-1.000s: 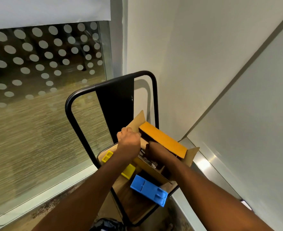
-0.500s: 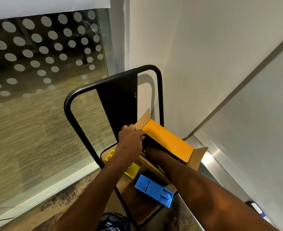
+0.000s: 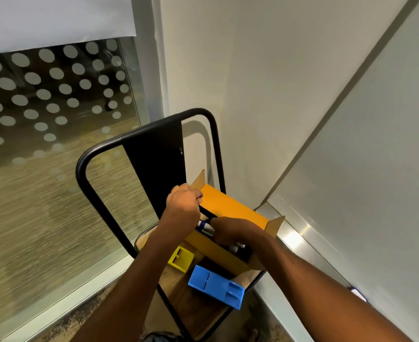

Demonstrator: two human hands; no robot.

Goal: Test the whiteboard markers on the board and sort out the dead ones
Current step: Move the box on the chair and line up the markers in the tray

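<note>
Picking a marker out of the box on the chair

The left hand [image 3: 183, 203] curls its fingers over the edge of the orange lid [image 3: 230, 209], holding the box [image 3: 215, 249] open on the chair [image 3: 154, 166]. The right hand [image 3: 233, 230] reaches down into the box. Its fingertips are hidden inside, so I cannot tell whether they have closed on anything. The markers [image 3: 204, 227] lie in the box between the two hands. To do this well, brace the lid firmly so the box does not slide on the seat, and lift one marker only, gripped by its barrel. A yellow tray [image 3: 181, 258] and a blue tray [image 3: 215, 286] sit just in front, probably for sorting the good markers from the dead ones.
</note>
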